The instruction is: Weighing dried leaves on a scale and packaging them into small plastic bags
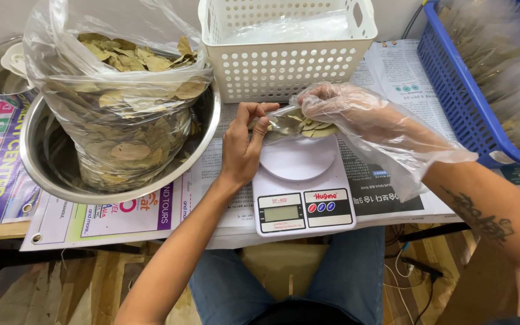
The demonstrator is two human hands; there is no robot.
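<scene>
White scale (303, 201), both hands — left hand (245, 141), right hand (338, 108) — pinching leaf pouch (299, 123), white basket (287, 48) behind.

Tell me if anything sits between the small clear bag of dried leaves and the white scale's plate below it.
Nothing visible does: the small clear bag of dried leaves, held by left hand and gloved right hand, hangs directly over the bare white scale plate.

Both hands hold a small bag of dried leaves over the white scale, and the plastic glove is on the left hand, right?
Not quite. The head view shows the glove on the right hand; the left hand is bare. The rest stands: both hands hold the small bag of dried leaves over the white scale.
</scene>
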